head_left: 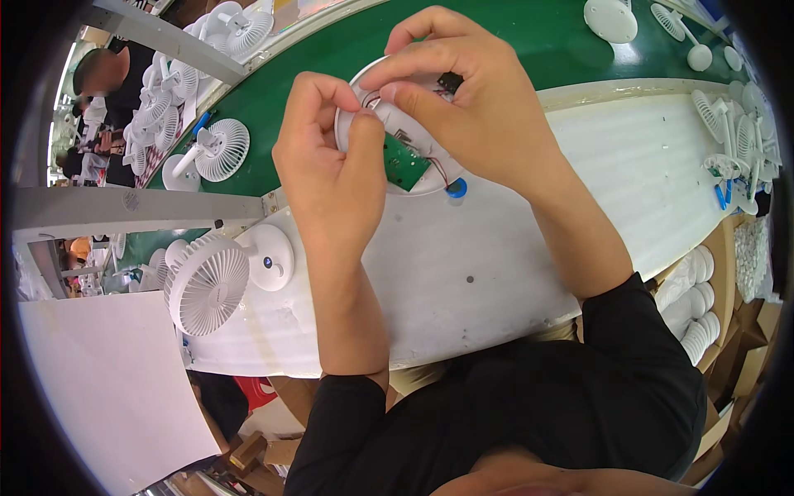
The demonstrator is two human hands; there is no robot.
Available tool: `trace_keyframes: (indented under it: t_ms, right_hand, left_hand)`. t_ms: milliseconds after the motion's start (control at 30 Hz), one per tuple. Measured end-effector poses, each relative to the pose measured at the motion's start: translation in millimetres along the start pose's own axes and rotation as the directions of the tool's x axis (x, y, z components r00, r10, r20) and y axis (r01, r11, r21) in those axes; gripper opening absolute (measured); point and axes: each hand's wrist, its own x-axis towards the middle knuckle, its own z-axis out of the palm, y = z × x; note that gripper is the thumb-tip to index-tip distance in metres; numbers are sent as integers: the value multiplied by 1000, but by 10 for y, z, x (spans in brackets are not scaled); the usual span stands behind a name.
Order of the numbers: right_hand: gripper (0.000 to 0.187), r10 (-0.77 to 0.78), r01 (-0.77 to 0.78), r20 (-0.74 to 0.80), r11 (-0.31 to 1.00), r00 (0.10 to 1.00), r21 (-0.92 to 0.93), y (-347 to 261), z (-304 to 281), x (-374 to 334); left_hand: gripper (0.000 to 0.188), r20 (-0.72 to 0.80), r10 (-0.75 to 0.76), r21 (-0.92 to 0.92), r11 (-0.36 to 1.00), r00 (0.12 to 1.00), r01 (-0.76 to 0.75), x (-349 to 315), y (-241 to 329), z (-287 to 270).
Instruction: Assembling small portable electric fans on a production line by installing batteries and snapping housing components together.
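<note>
A round white fan base [434, 149] lies open side up at the far edge of the white work surface, between my hands. Inside it are a green circuit board [405, 165], thin red and dark wires [440, 169] and a small black part [449, 82]. My left hand [335, 157] is closed at the base's left rim, thumb and forefinger bent together inside it. My right hand [475, 95] reaches over the base from the right, thumb and forefinger closed around thin wires near the left fingertips. The fingers partly hide what they pinch. A blue round piece [456, 188] sits by the near rim.
An assembled white fan [211, 285] stands left on the white work surface [447, 273]. Another fan [222, 150] lies on the green bench top [265, 99]. Fan parts [728, 136] crowd the right end, above a box of white round parts [699, 306]. A metal post [141, 209] juts in from the left.
</note>
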Motion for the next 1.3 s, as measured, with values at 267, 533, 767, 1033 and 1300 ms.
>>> trace_keyframes:
  t_ms: [267,533,767,1033,1300]
  right_hand:
    - [18,-71,71,-6,997,997,-37,65,74,-22]
    - [17,-83,81,-10,992,997,-98,75,50,-4]
    - [14,-75,76,129,997,989,-2,262,-20,-4]
    - [12,-4,3,-76,1000,997,-12,319,-382,-101]
    - [22,613,-632,159,730,774,260,10,-553,-931]
  left_hand:
    - [14,59,19,-14,1000,998,-18,28,-39,-63]
    - [14,67,-4,-45,999,998,7,31,-19,-50]
    - [13,289,18,122,991,957,-55,46,-6,-230]
    - [9,260,-15,198,980,966,-38,20,-339,109]
    - [6,15,215,353,912,977,-206,-460,-210,237]
